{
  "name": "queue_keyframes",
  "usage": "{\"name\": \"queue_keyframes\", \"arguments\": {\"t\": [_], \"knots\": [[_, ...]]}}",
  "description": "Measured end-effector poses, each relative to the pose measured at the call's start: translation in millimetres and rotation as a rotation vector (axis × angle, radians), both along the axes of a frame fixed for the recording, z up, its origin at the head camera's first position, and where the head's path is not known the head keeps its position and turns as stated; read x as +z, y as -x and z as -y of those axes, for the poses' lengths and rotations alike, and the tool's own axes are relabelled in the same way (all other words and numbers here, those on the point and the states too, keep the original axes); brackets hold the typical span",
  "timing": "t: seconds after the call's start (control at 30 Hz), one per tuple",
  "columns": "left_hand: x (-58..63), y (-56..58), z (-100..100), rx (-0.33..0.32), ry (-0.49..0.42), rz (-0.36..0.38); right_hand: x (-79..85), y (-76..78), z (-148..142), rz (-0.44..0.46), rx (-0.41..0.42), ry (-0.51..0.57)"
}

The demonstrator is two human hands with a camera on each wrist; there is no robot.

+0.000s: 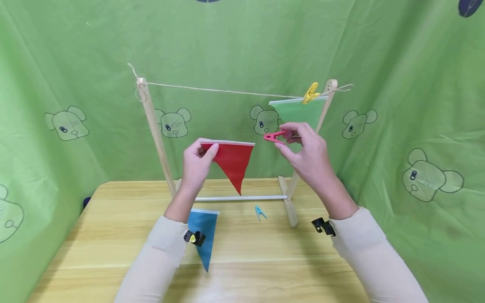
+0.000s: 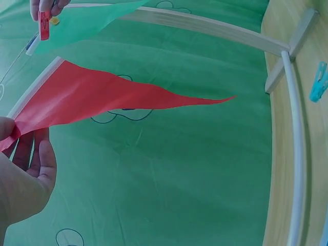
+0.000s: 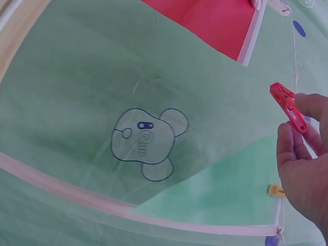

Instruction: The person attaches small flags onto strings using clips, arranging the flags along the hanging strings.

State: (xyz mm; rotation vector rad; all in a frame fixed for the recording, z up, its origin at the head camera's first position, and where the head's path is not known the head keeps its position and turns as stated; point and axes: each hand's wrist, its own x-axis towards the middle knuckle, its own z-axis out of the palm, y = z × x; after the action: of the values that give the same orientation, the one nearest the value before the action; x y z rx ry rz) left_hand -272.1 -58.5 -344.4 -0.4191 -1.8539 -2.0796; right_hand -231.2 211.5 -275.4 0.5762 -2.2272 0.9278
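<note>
Green drapes (image 1: 227, 42) surround the counter (image 1: 121, 223). On the string (image 1: 212, 89), right, only the green pennant (image 1: 297, 111) is pegged; below, the left hand (image 1: 195, 165) pinches the red pennant (image 1: 233, 160), the right hand (image 1: 311, 153) a red peg (image 1: 272, 136). The blue pennant (image 1: 206, 225) lies unhung.

Wooden table (image 1: 284, 269) with blue pennant (image 1: 208, 225), light-blue clothespin (image 1: 259, 210) and wooden stand (image 1: 156, 130) on top.

Creased green cloth curtains (image 1: 227, 42) hang behind and either side, printed with dark-outlined, round-eared animal heads (image 1: 70, 126); before them, a pale wood-grained table (image 1: 113, 227).
</note>
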Motion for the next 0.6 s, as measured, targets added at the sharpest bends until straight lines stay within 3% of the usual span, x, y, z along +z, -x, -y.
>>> {"name": "queue_keyframes", "arguments": {"t": [0.27, 0.6], "knots": [[10.8, 5.9, -1, -0.015, -0.037, 0.004, 19.9, 2.0, 6, -0.017, 0.012, -0.024], [26.7, 11.5, -3, -0.042, -0.097, -0.014, 32.1, 9.8, 10, -0.050, 0.021, -0.029]]}}
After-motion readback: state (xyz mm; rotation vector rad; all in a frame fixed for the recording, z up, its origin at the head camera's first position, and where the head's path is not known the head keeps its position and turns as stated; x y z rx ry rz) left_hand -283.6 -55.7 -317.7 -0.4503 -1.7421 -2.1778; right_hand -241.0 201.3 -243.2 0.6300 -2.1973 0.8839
